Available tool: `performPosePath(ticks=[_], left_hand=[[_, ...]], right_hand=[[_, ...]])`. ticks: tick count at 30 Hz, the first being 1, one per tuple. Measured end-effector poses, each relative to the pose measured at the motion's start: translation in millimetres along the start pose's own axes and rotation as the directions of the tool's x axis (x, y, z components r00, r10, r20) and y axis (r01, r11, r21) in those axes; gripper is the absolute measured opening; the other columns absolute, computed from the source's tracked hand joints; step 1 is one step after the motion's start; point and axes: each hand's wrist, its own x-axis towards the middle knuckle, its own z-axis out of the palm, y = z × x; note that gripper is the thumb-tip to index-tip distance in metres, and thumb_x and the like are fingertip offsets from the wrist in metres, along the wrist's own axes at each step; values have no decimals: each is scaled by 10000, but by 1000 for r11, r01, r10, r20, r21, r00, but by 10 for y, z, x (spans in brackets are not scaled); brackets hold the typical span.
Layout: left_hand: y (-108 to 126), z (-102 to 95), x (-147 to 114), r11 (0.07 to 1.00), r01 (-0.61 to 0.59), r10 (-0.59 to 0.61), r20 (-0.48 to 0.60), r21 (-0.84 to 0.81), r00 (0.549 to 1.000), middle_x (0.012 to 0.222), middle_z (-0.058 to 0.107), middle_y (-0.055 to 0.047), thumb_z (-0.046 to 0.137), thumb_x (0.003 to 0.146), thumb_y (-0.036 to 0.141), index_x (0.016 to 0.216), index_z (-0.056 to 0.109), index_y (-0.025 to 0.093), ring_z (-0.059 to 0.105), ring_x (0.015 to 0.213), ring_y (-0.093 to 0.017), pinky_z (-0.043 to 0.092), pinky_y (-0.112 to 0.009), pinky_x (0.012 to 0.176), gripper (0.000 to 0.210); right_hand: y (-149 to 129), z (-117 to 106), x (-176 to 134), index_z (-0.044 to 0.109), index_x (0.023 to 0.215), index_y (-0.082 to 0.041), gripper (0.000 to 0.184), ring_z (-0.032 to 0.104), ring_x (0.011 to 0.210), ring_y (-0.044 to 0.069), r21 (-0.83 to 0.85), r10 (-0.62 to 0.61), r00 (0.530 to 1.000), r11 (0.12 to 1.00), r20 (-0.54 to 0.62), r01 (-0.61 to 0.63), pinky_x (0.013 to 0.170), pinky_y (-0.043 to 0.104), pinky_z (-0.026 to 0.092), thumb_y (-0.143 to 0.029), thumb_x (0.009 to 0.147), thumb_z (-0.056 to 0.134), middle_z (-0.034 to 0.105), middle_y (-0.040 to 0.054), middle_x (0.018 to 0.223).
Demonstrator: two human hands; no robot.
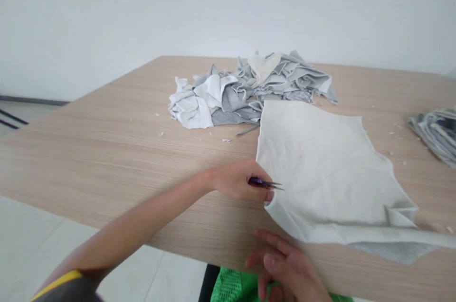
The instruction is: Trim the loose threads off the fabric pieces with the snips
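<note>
My left hand (244, 179) is closed around small scissors (263, 182) with a purple handle, their slim blades pointing right and slightly apart. Its fingertips also meet the left edge of a cream cloth (327, 169), which lies spread on the table with a grey underside showing at its folded front edge. Nearer to me, at the table's front edge, my right hand (285, 264) is in the air with loosely bent, parted fingers. I see nothing in it, and it is apart from the cloth.
A heap of grey and white cloth pieces (235, 90) lies behind the cream cloth on the wooden table (142, 164). A folded stack of cloth (436, 133) sits at the right. Small white scraps dot the tabletop. Green mesh fabric (231, 285) shows below the front edge.
</note>
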Motion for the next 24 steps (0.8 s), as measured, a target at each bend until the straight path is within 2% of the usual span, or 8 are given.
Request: performPosePath(ticks=[2, 4, 6, 8, 11, 16, 20, 24], left_hand=[[12, 44, 4, 1000, -3, 3, -20, -30, 1000, 584, 389, 50, 588, 936, 372, 671, 605, 128, 372, 559, -87, 295, -196, 502, 360], [-17, 106, -9, 998, 0, -3, -56, -55, 998, 602, 376, 49, 565, 952, 379, 656, 558, 135, 357, 568, -86, 292, -203, 509, 383], [-70, 173, -27, 997, 6, -14, -102, -79, 995, 612, 355, 49, 549, 962, 391, 646, 525, 140, 336, 571, -85, 271, -209, 506, 404], [-127, 238, -41, 995, 14, -29, -156, -100, 987, 618, 337, 51, 556, 964, 410, 650, 520, 141, 318, 575, -84, 246, -213, 504, 415], [-192, 322, -47, 992, 20, -50, -242, -123, 969, 622, 319, 55, 591, 953, 412, 645, 512, 141, 302, 582, -79, 224, -214, 511, 418], [-220, 399, -52, 989, 8, -59, -339, -151, 939, 605, 410, 47, 602, 949, 399, 715, 631, 104, 327, 563, -71, 240, -203, 506, 378], [-221, 419, -61, 982, -40, -29, -361, -183, 932, 643, 583, 8, 678, 895, 400, 876, 744, 72, 468, 572, -87, 343, -191, 526, 335], [-229, 443, -45, 979, -94, 20, -371, -182, 928, 778, 731, -44, 696, 882, 361, 947, 789, 93, 626, 679, -133, 471, -205, 626, 291]], right_hand=[[9, 103, 97, 709, 1175, -234, 533, 730, 686, 157, 215, -95, 994, 971, -55, 105, 483, 201, 539, -407, 710, 902, 769, 82, 1055], [-42, 138, 159, 735, 1103, -243, 435, 755, 880, 198, 349, -185, 975, 912, -121, 216, 692, 279, 632, -356, 718, 903, 760, 70, 1144], [-97, 150, 200, 757, 1029, -236, 348, 738, 1030, 218, 443, -199, 967, 861, -157, 249, 899, 335, 621, -344, 728, 895, 762, 55, 1158], [-127, 166, 229, 767, 994, -242, 315, 717, 1105, 210, 503, -167, 961, 825, -220, 259, 995, 340, 589, -327, 720, 898, 773, 29, 1132], [-144, 215, 251, 771, 989, -250, 322, 728, 1074, 172, 541, -103, 938, 793, -332, 279, 986, 290, 594, -279, 700, 909, 787, -1, 1090], [-228, 274, 246, 760, 997, -245, 268, 741, 1020, 140, 611, -121, 926, 720, -357, 329, 926, 248, 616, -241, 751, 867, 800, -18, 1038], [-295, 276, 222, 761, 938, -223, 231, 736, 733, 94, 617, -129, 911, 699, -391, 363, 746, 199, 630, -208, 736, 871, 806, -32, 914], [-297, 298, 179, 775, 940, -197, 307, 725, 731, 122, 631, -163, 925, 689, -343, 356, 719, 251, 632, -270, 673, 909, 806, 15, 947]])
